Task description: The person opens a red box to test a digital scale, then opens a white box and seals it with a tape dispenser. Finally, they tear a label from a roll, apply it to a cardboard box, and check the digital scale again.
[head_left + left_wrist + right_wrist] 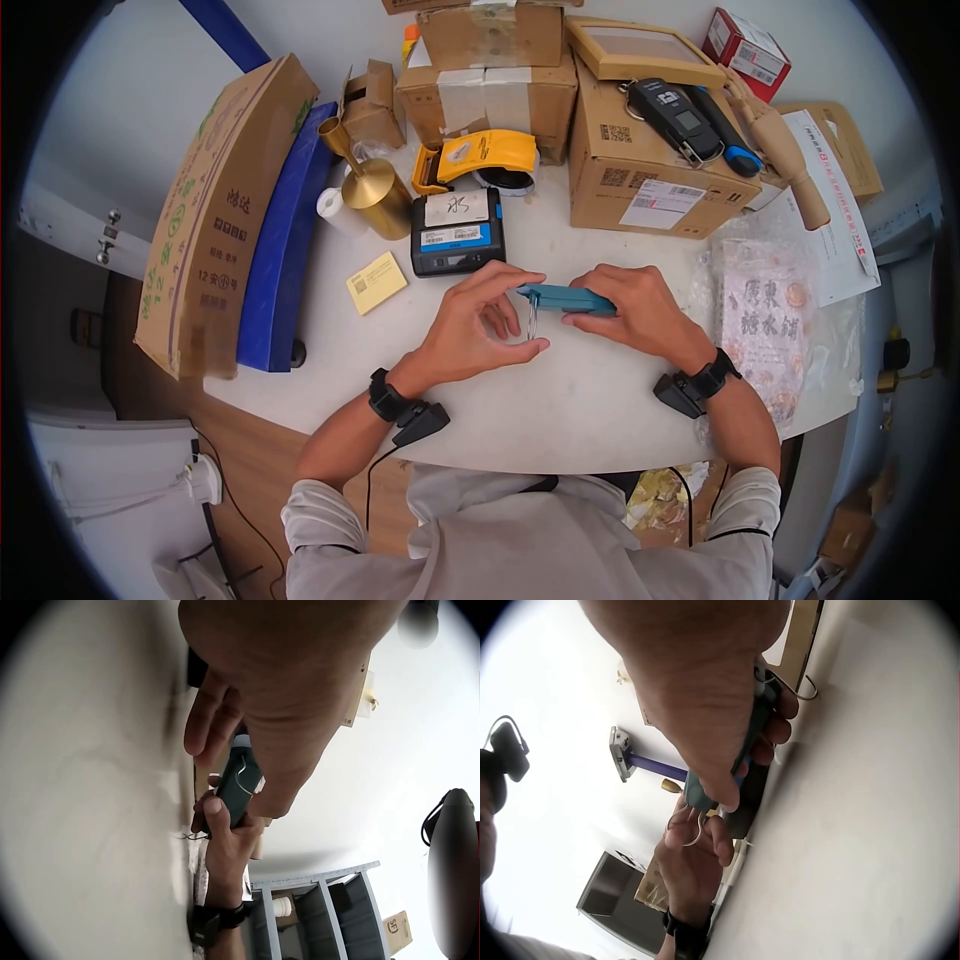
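Observation:
My right hand (645, 312) grips a teal hanging scale (570, 298) above the table, thumb on the near side. A metal ring (685, 825) hangs from the end facing my left hand, and a curved hook (804, 691) sticks out at the opposite end. My left hand (478, 320) is spread around the ring, thumb below and index finger above. In the right wrist view the left hand's fingers (720, 841) sit right beside the ring with a gap between them. The left wrist view shows the scale (238, 787) held lengthwise in the right hand.
Behind the hands stand a black label printer (458, 232), a yellow tape dispenser (490, 155) and a brass vessel (380, 200). Yellow notes (377, 283) lie left. A carton (650, 165) bears a black hanging scale (683, 120). Plastic-wrapped packaging (762, 320) lies right.

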A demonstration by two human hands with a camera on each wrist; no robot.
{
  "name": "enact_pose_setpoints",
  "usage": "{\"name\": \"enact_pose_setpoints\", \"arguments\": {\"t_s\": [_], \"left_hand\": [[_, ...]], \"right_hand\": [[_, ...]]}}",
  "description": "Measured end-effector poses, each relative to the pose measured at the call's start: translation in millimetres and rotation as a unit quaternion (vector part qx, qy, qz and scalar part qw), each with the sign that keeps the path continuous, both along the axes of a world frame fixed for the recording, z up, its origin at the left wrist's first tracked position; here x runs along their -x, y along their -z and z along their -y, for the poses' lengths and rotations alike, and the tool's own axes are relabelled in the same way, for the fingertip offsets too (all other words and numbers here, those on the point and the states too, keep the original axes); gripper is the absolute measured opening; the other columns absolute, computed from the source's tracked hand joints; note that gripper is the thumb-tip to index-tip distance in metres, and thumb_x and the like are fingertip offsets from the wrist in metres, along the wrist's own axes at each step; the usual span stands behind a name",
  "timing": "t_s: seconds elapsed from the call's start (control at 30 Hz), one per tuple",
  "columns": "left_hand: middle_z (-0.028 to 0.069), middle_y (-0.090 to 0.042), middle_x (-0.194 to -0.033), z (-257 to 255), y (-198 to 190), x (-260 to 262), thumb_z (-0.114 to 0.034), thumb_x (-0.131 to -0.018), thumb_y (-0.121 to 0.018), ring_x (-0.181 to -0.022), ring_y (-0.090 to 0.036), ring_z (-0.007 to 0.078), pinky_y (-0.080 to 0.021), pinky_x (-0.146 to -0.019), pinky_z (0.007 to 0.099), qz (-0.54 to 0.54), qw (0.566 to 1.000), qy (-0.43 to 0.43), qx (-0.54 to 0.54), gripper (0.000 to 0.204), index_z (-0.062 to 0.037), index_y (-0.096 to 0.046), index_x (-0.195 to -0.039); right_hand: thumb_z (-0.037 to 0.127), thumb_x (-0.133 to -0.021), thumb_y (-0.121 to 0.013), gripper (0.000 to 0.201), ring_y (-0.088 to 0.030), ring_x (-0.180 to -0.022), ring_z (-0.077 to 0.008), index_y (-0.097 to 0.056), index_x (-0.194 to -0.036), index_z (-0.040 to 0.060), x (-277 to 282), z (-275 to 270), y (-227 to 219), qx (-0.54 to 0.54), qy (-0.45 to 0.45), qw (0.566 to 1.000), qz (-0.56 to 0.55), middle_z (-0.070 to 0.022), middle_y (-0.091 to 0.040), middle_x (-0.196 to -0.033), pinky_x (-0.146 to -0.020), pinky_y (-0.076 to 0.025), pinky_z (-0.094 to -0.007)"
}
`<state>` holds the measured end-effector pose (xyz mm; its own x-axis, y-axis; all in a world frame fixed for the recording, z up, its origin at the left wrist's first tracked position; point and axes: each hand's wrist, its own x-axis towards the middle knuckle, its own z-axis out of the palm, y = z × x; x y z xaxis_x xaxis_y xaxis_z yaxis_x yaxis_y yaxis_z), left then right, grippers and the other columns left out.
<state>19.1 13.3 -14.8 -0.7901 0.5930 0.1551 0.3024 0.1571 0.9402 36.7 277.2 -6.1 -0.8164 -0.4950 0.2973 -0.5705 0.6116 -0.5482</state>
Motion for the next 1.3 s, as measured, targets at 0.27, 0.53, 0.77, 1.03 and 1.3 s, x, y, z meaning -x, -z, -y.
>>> {"name": "enact_pose_setpoints", "arguments": {"t_s": [0.27, 0.53, 0.77, 1.03, 1.3], "left_hand": [[0.0094, -0.071, -0.112, 9, 9, 9, 0.002, -0.088, -0.074, -0.082, -0.068, 0.0089, -0.058, -0.070, 0.0230, 0.194, 0.978, 0.015, -0.076, 0.036, 0.0013, -0.068, -0.123], [0.0105, -0.072, -0.110, 5, -2, 8, 0.002, -0.088, -0.074, -0.083, -0.069, 0.0100, -0.059, -0.071, 0.0239, 0.166, 0.982, -0.001, -0.089, 0.043, 0.0013, -0.062, -0.129], [0.0060, -0.062, -0.127, 0, 4, 4, -0.001, -0.087, -0.077, -0.084, -0.070, 0.0054, -0.053, -0.069, 0.0180, 0.133, 0.984, -0.085, -0.080, 0.044, -0.0017, -0.062, -0.129], [0.0057, -0.067, -0.108, 6, 5, 8, -0.006, -0.092, -0.074, -0.073, -0.066, 0.0071, -0.052, -0.060, 0.0213, 0.121, 0.992, -0.028, -0.026, 0.024, -0.0008, -0.065, -0.114], [0.0033, -0.067, -0.081, 5, 12, 10, -0.024, -0.105, -0.062, -0.065, -0.063, 0.0076, -0.050, -0.054, 0.0230, 0.237, 0.966, 0.086, 0.055, 0.026, 0.0000, -0.068, -0.097]], "right_hand": [[0.027, -0.080, -0.084, 0.027, -0.067, -0.069, -0.0275, -0.071, -0.095, 0.0090, 0, -1, -3, 0.008, -0.015, 1.000, 0.025, -0.0064, -0.068, -0.081, -0.063, -0.053, -0.0364], [0.031, -0.082, -0.084, 0.039, -0.065, -0.080, -0.0278, -0.071, -0.108, 0.0048, 0, -4, -5, -0.002, 0.007, 1.000, -0.003, -0.0091, -0.060, -0.090, -0.069, -0.053, -0.0370], [0.029, -0.083, -0.083, 0.043, -0.064, -0.086, -0.0284, -0.068, -0.113, 0.0018, 8, -10, 5, -0.018, 0.097, 0.995, -0.009, -0.0104, -0.059, -0.097, -0.074, -0.054, -0.0380], [0.025, -0.083, -0.082, 0.043, -0.060, -0.097, -0.0316, -0.068, -0.116, 0.0009, 11, -12, 7, -0.050, 0.138, 0.989, -0.010, -0.0122, -0.060, -0.101, -0.085, -0.050, -0.0409], [0.018, -0.078, -0.085, 0.046, -0.058, -0.102, -0.0306, -0.068, -0.117, 0.0024, 14, -9, 5, -0.060, 0.138, 0.986, -0.078, -0.0117, -0.061, -0.104, -0.088, -0.049, -0.0401]]}}
